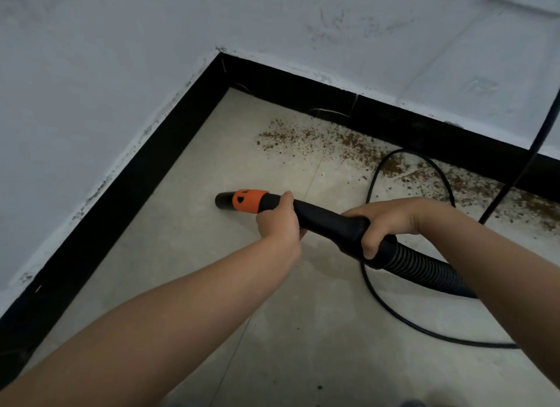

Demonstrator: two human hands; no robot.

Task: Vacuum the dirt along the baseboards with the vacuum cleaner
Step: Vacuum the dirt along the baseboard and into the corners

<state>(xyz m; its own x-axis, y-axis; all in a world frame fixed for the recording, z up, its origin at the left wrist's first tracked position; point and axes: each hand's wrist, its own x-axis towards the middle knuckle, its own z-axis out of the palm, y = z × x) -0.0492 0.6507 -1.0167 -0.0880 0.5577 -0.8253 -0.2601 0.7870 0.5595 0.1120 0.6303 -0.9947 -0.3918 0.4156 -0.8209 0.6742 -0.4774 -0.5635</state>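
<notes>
Head view: both hands, left and right, fingers curled round black vacuum wand; orange collar; no legible writing.

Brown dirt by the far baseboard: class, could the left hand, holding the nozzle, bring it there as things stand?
Probably yes. The left hand grips the nozzle, and bare floor lies between it and the dirt; only the black cable loops nearby.

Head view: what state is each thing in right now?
Vacuum nozzle: over bare floor, short of the dirt.
Left hand: grips the tube behind the orange collar.
Right hand: grips the handle.
Dirt: scattered along the baseboard.
Power cord: looped on the floor.
</notes>
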